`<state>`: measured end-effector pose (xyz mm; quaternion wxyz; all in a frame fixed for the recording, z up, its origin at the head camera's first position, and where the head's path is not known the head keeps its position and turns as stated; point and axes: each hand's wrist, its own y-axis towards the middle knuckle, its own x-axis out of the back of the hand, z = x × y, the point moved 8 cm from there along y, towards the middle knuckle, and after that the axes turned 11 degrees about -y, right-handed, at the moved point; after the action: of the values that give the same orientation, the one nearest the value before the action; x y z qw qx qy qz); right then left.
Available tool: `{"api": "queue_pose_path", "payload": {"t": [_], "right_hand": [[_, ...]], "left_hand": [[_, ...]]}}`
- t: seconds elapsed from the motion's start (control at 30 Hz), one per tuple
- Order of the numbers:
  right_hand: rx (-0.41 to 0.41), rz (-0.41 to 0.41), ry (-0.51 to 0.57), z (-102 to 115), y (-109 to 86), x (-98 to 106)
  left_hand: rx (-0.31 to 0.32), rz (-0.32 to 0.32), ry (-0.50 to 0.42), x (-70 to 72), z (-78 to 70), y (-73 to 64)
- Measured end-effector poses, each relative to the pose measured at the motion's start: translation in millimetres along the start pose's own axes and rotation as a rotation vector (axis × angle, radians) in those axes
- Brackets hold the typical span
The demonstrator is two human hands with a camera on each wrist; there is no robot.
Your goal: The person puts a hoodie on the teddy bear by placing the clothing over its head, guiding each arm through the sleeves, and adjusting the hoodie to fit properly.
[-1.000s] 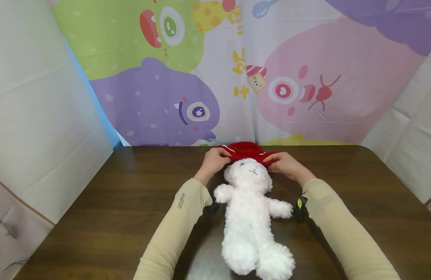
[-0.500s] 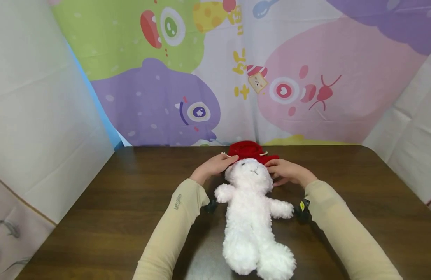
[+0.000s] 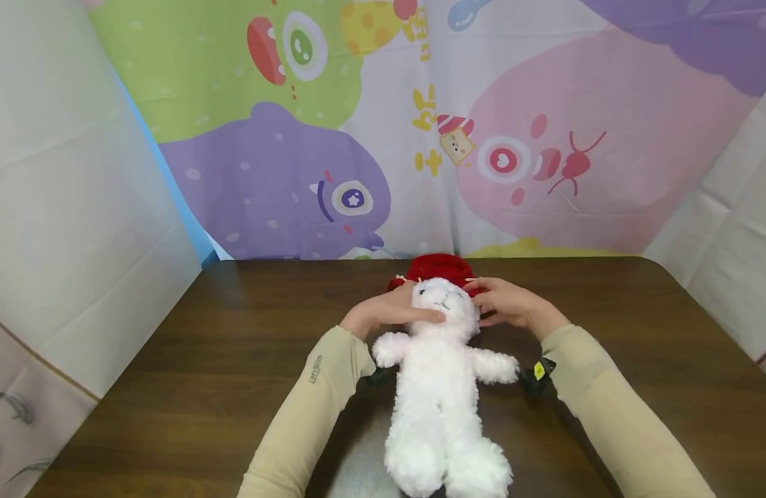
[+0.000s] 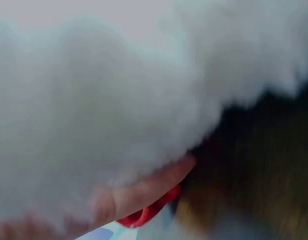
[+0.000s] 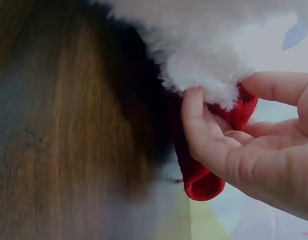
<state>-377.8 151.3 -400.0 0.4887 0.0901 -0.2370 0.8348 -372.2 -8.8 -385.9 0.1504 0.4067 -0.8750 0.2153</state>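
1. holding the white plush toy (image 3: 437,373) between my hands, mid-frame; long axis runs top to bottom, head toward the upper edge, feet at the lower edge.
2. red hat (image 3: 442,265) sits at the head end, upper middle of frame, my hands either side, about equally near.
3. left hand (image 3: 389,309) grips the head, thumb across the cheek, other fingers mostly hidden. right hand (image 3: 510,303) pinches hat rim.
4. left sleeve (image 3: 321,391) print: roughly "letsslim", blurry. yellow backdrop characters (image 3: 424,107) sideways, can't read.
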Motion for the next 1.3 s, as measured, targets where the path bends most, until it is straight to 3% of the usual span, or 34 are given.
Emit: {"api": "queue_pose_path", "payload": {"t": [0.13, 0.3, 0.6, 0.87, 1.0, 1.07, 1.3], "right_hand": [[0.046, -0.038, -0.032, 6, -3.4, 3], [0.078, -0.087, -0.014, 6, -5.5, 7], [0.141, -0.099, -0.083, 5, -10.0, 0], [0.142, -0.168, -0.008, 13, -13.2, -4], [0.138, -0.22, -0.043, 18, -16.2, -4], [0.135, -0.258, -0.09, 20, -17.6, -3], [0.037, -0.494, -0.421, 27, -28.6, 9]], "left_hand": [[-0.083, -0.063, -0.118, 2.1, -7.1, -3.5], [-0.058, -0.167, -0.213, 10.2, -0.1, -12.1], [-0.08, -0.217, -0.422, 19.5, 14.2, -18.4], [-0.052, -0.216, -0.388, 15.4, 16.1, -17.0], [-0.038, -0.229, -0.357, 13.3, 14.5, -18.4], [-0.031, -0.24, -0.35, 12.5, 13.7, -19.0], [-0.049, -0.259, -0.324, 10.8, 8.1, -18.7]]}}
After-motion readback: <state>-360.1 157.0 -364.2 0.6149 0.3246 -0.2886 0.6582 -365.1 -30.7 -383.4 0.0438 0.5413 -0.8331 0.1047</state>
